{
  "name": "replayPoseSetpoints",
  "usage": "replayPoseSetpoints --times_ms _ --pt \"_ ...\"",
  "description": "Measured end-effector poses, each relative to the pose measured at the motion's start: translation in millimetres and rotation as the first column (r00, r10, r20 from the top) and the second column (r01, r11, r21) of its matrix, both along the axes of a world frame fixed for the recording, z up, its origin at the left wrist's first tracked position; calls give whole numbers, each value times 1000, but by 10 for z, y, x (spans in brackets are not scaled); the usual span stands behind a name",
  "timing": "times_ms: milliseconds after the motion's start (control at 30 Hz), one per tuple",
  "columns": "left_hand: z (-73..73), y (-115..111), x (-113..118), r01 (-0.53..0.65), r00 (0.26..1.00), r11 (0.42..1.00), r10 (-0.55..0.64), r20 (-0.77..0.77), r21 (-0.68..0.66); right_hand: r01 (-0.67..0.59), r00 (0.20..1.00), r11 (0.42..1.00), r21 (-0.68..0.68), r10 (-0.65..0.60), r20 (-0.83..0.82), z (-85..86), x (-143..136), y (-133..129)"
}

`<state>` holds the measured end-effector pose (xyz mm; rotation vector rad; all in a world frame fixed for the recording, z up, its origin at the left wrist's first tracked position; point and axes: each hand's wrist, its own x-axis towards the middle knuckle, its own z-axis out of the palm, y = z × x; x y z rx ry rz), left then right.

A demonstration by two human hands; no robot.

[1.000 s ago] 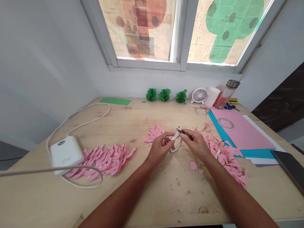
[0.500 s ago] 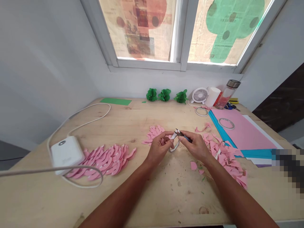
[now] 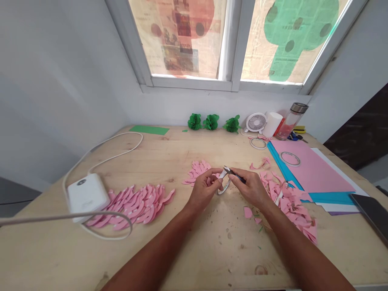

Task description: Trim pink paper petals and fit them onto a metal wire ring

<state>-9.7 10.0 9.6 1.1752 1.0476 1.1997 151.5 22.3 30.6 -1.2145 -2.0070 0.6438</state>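
My left hand point(image 3: 207, 186) pinches a thin roll of white tape point(image 3: 224, 190), its loose end standing up between the fingers. In my right hand point(image 3: 250, 185) is a small pair of scissors point(image 3: 233, 173) with dark handles. The blades point left and meet the tape's end just above my left fingertips. Behind my left hand lies a small heap of curved pink paper pieces point(image 3: 197, 169). A larger heap of pink petal strips point(image 3: 136, 206), with white patches on some, is off to the left. Pink paper scraps point(image 3: 291, 206) are piled beside my right forearm.
A white power box point(image 3: 87, 196) with a looping cable stands at the left. Green paper balls point(image 3: 211, 121), a small fan point(image 3: 256, 122) and a glass bottle point(image 3: 291, 123) line the wall. Coloured sheets point(image 3: 315, 169) bear a tape roll point(image 3: 290, 159); a phone point(image 3: 371, 214) is at the right edge.
The scissor blades, apart half a second ago, have come together at the tape's end. Both hands stay nearly in place, and the view has shifted slightly.
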Motion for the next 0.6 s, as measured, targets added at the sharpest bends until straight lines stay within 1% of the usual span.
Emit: replayPoseSetpoints --times_ms 233,600 --pt "-1 -2 2 3 1000 1000 -3 8 10 19 1000 1000 20 -19 -16 -41 -1 14" --pt "-29 -4 1 25 1000 1000 -25 -9 16 65 998 998 26 -65 -3 -56 -7 22"
